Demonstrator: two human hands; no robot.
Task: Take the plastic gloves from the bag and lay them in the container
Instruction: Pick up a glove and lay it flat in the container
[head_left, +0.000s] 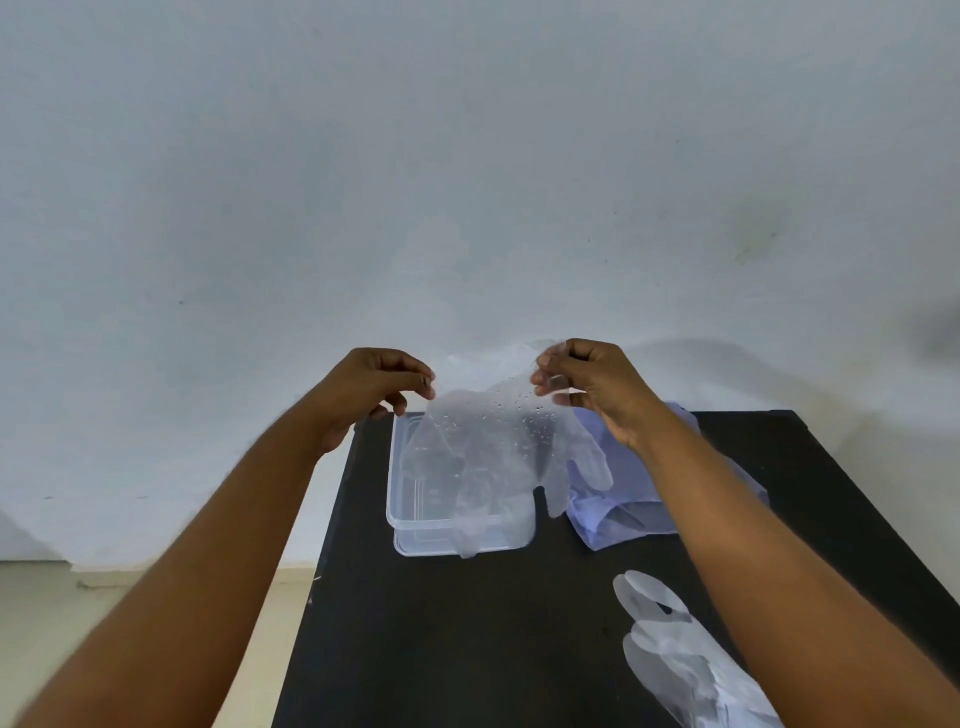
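Note:
A clear plastic glove (493, 447) hangs spread out in the air, fingers pointing down, over the clear plastic container (400, 512). My left hand (374, 387) pinches its left cuff corner and my right hand (592, 387) pinches the right one. The container stands on the black table (467, 634) near its far left edge. A pale lilac plastic bag (628, 514) lies crumpled just right of the container, partly behind my right forearm. Another clear glove (670, 654) lies flat on the table near the front right.
A plain white wall rises right behind the table. The table's left edge drops off to a light floor (156, 597) below. My right forearm crosses over the bag and the lying glove.

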